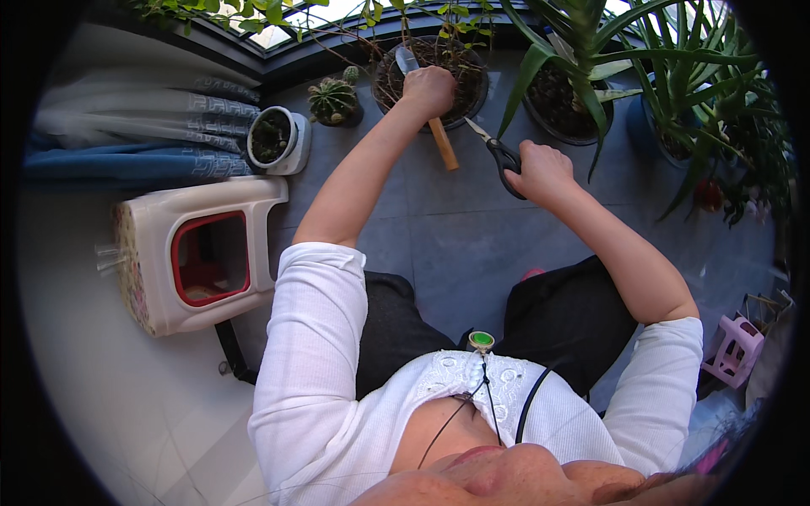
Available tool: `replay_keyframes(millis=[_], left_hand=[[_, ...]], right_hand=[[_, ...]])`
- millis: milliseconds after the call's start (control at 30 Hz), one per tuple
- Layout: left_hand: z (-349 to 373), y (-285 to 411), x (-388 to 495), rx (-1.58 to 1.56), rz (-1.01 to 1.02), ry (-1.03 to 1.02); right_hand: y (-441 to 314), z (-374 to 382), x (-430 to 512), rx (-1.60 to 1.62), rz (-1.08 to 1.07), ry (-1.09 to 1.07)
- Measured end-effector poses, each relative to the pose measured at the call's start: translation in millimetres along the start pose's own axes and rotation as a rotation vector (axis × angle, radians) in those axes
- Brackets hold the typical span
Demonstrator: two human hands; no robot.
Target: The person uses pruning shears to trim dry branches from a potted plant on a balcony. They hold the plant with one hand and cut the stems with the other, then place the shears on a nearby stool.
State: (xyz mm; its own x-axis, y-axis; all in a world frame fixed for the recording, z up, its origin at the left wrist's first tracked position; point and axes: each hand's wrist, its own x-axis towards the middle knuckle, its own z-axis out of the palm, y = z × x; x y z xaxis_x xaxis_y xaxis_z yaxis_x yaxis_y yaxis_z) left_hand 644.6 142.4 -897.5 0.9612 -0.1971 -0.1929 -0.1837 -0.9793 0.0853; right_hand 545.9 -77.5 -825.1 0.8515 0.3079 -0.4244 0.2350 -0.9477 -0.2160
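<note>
My left hand (pixel 430 92) is closed around a small trowel with a wooden handle (pixel 444 147). Its metal blade (pixel 407 61) points away from me, above the soil of a round dark plant pot (pixel 481 95). Thin leafy stems (pixel 450 28) grow from that pot. In my right hand (pixel 547 172) is a pair of scissors (pixel 502 161) with black handles. The scissors' pointed tip is close to the pot's near right rim, and the blades look closed or nearly so. My fingers hide part of both tools.
A small cactus (pixel 333 101) and a white pot (pixel 272 136) stand to the left. Aloe-like plants (pixel 585 57) spread long leaves at the right, beside a blue pot (pixel 647 126). A cream plastic step stool or box (pixel 221 253) sits left of me on grey tiles (pixel 465 243).
</note>
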Motion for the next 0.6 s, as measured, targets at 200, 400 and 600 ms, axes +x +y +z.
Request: replay_keyframes(millis=[200, 400, 600], left_hand=[[-7.0, -1.5, -1.1, 0.047, -0.019, -0.061], [-13.9, -0.8, -5.4, 0.010, -0.037, -0.052], [-14.1, -1.4, -9.5, -0.063, -0.052, -0.018]], right_hand=[[-2.1, 5.1, 13.9, 0.004, 0.029, 0.036], [-7.4, 10.3, 23.6, 0.000, 0.011, 0.057], [-15.3, 14.0, 32.0, -0.053, -0.002, 0.076]])
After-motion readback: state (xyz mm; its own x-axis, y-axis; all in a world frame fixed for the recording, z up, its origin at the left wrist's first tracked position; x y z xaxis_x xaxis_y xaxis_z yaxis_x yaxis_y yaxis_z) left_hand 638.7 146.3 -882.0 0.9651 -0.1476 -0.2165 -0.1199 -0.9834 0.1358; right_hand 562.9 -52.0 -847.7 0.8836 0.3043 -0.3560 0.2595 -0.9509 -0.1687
